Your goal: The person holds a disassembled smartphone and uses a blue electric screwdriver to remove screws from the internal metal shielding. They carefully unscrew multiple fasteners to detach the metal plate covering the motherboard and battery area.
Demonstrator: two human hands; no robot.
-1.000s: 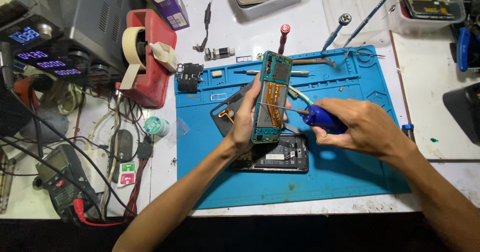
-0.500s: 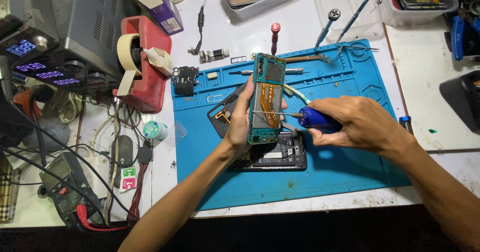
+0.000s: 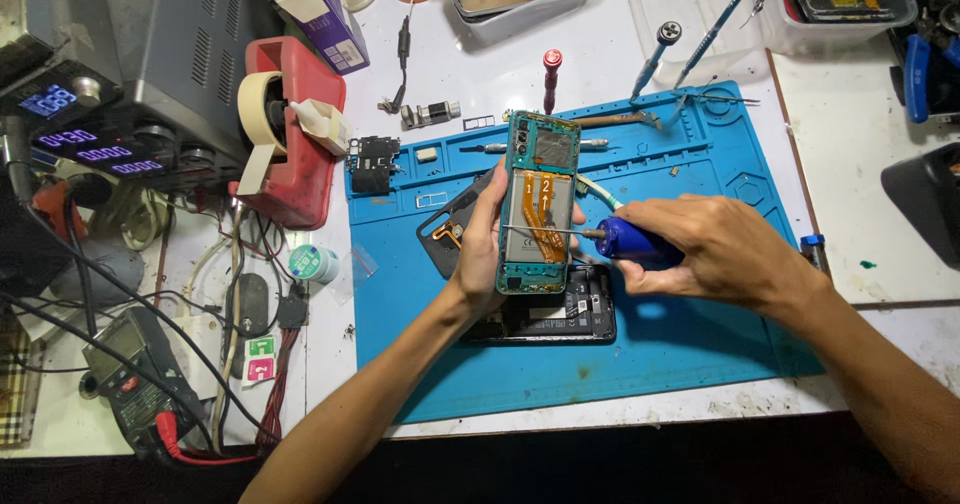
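My left hand [image 3: 478, 254] grips opened teal phone frame [image 3: 538, 204] upright above blue mat [image 3: 700, 354]. Right hand [image 3: 715, 249] clenches blue screwdriver [image 3: 630, 241], tip across orange flex cable [image 3: 545, 219]. I'd keep tip square, pressure light, frame steady. Black phone part [image 3: 560, 309] lies directly beneath left hand; loose screwdrivers [image 3: 655, 59] beyond right hand; red tape dispenser [image 3: 295, 134] left of left hand.

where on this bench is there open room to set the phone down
Bare blue mat lies along its near edge, below the black phone part, and right of the right hand. The far edge is crowded with tools; cables clutter the left side.
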